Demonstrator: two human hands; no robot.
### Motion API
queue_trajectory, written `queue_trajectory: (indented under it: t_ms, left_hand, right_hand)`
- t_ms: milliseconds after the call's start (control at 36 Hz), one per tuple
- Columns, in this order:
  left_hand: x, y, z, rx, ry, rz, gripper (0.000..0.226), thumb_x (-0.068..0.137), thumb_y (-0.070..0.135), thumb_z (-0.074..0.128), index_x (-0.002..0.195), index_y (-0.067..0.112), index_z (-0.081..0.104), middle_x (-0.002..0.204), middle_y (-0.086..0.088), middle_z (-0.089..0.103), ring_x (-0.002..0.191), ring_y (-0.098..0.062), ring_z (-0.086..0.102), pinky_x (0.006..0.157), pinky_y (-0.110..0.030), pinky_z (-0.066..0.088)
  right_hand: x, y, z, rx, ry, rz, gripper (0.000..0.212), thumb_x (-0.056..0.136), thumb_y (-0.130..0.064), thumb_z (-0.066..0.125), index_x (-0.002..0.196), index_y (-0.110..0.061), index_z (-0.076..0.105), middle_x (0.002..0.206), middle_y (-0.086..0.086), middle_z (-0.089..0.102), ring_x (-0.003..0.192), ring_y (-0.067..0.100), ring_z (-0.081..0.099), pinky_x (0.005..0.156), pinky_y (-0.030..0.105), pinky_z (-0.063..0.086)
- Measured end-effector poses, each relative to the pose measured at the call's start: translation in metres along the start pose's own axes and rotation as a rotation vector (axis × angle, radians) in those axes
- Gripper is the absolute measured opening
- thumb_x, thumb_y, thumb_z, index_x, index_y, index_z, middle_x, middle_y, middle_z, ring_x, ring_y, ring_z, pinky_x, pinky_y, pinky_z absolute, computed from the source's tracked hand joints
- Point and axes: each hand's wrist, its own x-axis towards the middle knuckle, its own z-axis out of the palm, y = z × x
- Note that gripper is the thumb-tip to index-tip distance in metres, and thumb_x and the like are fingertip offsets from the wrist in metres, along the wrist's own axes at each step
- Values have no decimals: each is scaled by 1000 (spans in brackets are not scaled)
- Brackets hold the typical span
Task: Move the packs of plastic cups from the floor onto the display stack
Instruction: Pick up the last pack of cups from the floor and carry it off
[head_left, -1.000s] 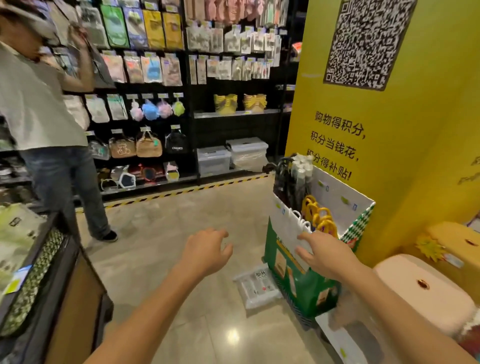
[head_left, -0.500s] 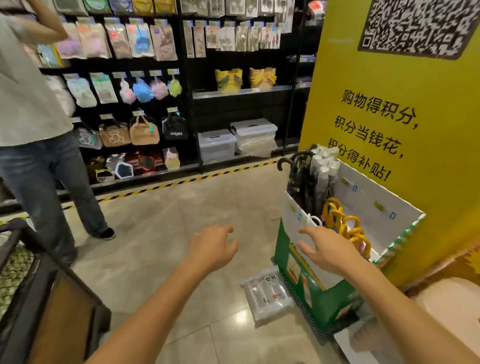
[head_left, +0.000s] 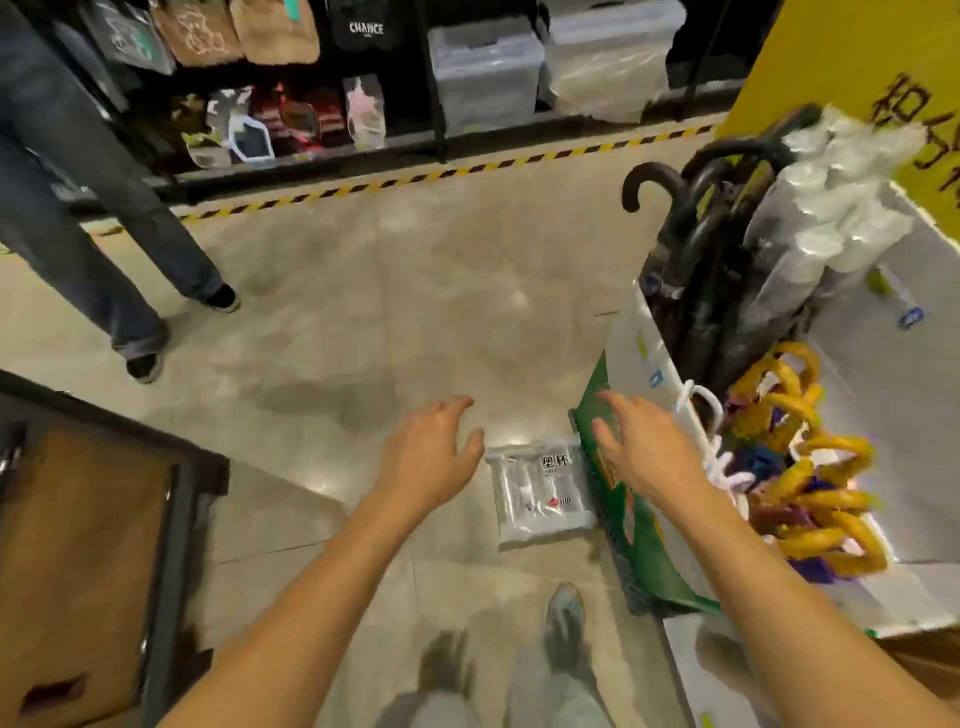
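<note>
Polished shop floor (head_left: 363, 291), pack of plastic cups (head_left: 540, 493) lying flat against green display box (head_left: 644, 545). Left hand (head_left: 431, 457) at nine o'clock, right hand (head_left: 644, 452) at three, both spread and empty. Best gripped by both short edges. Label reads 塑杯; "CHANCE" bag (head_left: 367, 26) at twelve.

Bright overhead light, floor (head_left: 363, 312) glare, motion blur, edge distortion.
</note>
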Motion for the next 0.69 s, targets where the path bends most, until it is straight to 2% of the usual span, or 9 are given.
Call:
queue_trajectory:
  t_ms: [111, 194, 306, 417, 472, 556, 611, 694]
  left_hand:
    - [41, -19, 65, -26, -66, -34, 52, 98, 38, 49, 147, 21, 43, 138, -9, 54, 122, -28, 54, 98, -39, 46]
    - [76, -47, 127, -54, -110, -64, 55, 99, 40, 47, 151, 27, 34, 139, -8, 52, 120, -26, 55, 98, -43, 47]
    - [124, -92, 226, -131, -129, -89, 59, 99, 39, 47, 154, 32, 25, 139, -7, 50, 114, -25, 57, 92, -42, 50]
    - [164, -138, 340, -184, -169, -115, 64, 99, 42, 46, 155, 39, 15, 145, -8, 43, 115, -26, 57, 97, -40, 48]
    - [181, -161, 403, -229, -199, -163, 67, 99, 41, 48, 155, 42, 12, 148, -6, 40, 120, -25, 54, 99, -36, 45]
    - [199, -193, 492, -270, -210, -139, 72, 97, 37, 53, 157, 38, 13, 136, -13, 46, 101, -29, 62, 86, -37, 52]
    - [209, -213, 543, -287, -261, -134, 73, 97, 44, 51, 156, 42, 8, 135, -15, 45, 86, -26, 64, 81, -42, 56]
    - [222, -240, 604, -268, -298, -122, 73, 96, 55, 45, 154, 50, 1, 143, -19, 38, 85, -30, 64, 79, -45, 56]
  right_hand:
    - [50, 33, 73, 84, -82, 85, 48, 99, -35, 46, 144, -18, 45, 126, 22, 58, 112, 41, 57, 90, 46, 46]
    - [82, 63, 139, 137, -111, 132, 52, 95, -42, 41, 142, -19, 45, 125, 22, 59, 110, 41, 57, 88, 47, 49]
    - [121, 112, 238, 180, -125, 171, 50, 98, -34, 48, 145, -19, 42, 133, 21, 53, 116, 39, 55, 93, 49, 48]
    - [150, 163, 348, 171, -187, 217, 55, 101, -34, 46, 152, -24, 32, 130, 19, 56, 118, 36, 55, 98, 48, 48]
    - [164, 194, 409, 184, -232, 254, 56, 100, -36, 47, 152, -24, 32, 123, 20, 57, 113, 37, 56, 93, 47, 48]
    - [182, 247, 498, 206, -313, 292, 58, 97, -46, 45, 151, -28, 32, 117, 17, 56, 108, 36, 55, 92, 45, 47]
    - [189, 274, 543, 197, -301, 258, 61, 94, -54, 42, 150, -33, 32, 124, 16, 56, 112, 34, 54, 98, 45, 45]
    - [201, 299, 583, 178, -215, 200, 58, 98, -42, 49, 152, -27, 35, 143, 18, 46, 131, 31, 41, 113, 43, 34]
